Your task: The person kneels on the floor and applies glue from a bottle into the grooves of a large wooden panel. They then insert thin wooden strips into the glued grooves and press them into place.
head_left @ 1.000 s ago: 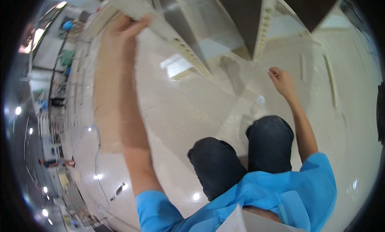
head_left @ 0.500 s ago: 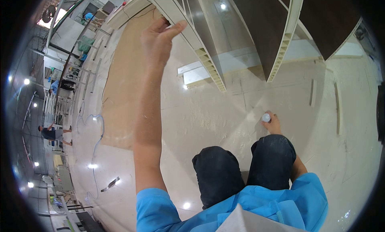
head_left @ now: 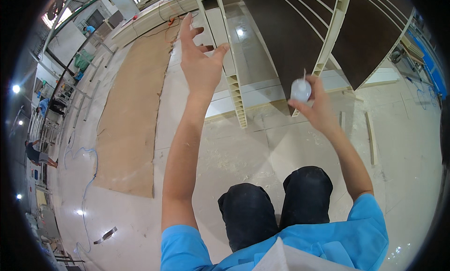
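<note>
My left hand (head_left: 202, 62) is raised beside the narrow edge of a standing panel (head_left: 219, 29), fingers spread and apart. Its thumb overlaps that edge in the picture; whether it touches I cannot tell. In my right hand (head_left: 319, 104) is a small whitish squeeze bottle (head_left: 300, 90) with a thin nozzle pointing up. The bottle is held just in front of the lower end of a second, dark-faced panel (head_left: 293, 41). The cream edges of both panels show a row of small open cells.
A third dark panel (head_left: 375, 32) stands at the right. White boards (head_left: 267, 94) lie under the panels, and thin strips (head_left: 371, 139) lie on the floor at right. Brown sheeting (head_left: 129, 111) covers floor at left, near a blue hose (head_left: 84, 196). A person (head_left: 37, 154) stands far left.
My right hand has lifted the squeeze bottle from near the floor up to the panels. My left hand has opened from its hold on the panel edge. The view has shifted.
</note>
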Action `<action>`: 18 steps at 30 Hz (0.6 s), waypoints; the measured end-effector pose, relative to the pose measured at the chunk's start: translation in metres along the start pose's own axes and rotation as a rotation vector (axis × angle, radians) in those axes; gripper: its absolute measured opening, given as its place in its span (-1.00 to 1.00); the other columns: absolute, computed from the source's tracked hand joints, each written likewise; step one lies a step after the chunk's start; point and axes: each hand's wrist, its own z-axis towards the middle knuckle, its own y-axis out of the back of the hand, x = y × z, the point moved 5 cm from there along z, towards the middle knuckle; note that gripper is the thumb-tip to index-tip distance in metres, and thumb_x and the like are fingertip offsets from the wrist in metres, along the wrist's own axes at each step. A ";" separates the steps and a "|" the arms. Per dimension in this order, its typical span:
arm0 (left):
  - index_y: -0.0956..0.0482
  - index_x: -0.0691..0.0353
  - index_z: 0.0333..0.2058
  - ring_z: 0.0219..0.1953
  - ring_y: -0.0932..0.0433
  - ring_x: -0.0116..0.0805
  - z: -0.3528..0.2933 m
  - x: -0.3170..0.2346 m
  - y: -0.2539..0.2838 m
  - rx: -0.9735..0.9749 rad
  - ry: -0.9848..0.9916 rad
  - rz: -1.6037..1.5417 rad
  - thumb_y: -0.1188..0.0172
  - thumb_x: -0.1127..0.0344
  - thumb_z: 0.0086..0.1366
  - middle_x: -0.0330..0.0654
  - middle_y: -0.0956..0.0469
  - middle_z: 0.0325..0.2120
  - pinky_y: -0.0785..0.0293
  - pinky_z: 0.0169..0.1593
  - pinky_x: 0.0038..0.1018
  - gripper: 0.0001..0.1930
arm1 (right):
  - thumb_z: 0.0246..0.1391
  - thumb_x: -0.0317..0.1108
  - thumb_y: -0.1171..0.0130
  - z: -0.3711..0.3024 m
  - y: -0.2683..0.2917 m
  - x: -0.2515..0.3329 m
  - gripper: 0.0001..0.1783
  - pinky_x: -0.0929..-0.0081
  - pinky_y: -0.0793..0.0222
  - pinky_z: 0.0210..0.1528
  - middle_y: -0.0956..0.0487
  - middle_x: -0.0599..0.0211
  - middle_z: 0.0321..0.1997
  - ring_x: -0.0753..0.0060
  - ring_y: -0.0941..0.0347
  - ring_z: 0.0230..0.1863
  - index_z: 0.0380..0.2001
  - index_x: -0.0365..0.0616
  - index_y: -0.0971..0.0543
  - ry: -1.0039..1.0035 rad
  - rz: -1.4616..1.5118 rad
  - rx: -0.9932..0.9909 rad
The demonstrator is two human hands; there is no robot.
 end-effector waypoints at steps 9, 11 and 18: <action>-0.37 -0.17 0.50 -0.39 -0.66 -0.31 0.001 -0.010 0.000 0.089 -0.162 0.295 -0.61 0.34 0.14 -0.18 -0.61 0.31 -0.60 -0.24 -0.40 -0.05 | 0.04 -0.17 -0.69 0.064 0.057 0.155 -0.32 0.28 -0.58 0.09 -0.73 0.20 0.05 0.24 -0.68 0.06 0.19 -0.11 -0.63 0.532 -0.420 -0.298; -0.40 -0.17 0.48 -0.44 -0.63 -0.33 0.002 -0.010 -0.001 0.072 -0.184 0.286 -0.61 0.33 0.13 -0.22 -0.63 0.30 -0.59 -0.27 -0.40 -0.06 | 0.03 -0.16 -0.69 0.070 0.063 0.166 -0.33 0.26 -0.60 0.08 -0.74 0.23 0.05 0.21 -0.68 0.04 0.19 -0.05 -0.66 0.550 -0.538 -0.327; -0.45 -0.33 0.43 -0.41 -0.60 -0.26 0.000 -0.014 0.000 0.054 -0.178 0.280 -0.56 0.40 0.09 -0.30 -0.66 -0.08 -0.53 -0.37 -0.33 -0.09 | 0.03 -0.13 -0.65 0.083 0.069 0.202 -0.39 0.24 -0.63 0.03 -0.75 0.32 0.04 0.18 -0.69 0.02 0.17 0.08 -0.71 0.604 -0.783 -0.315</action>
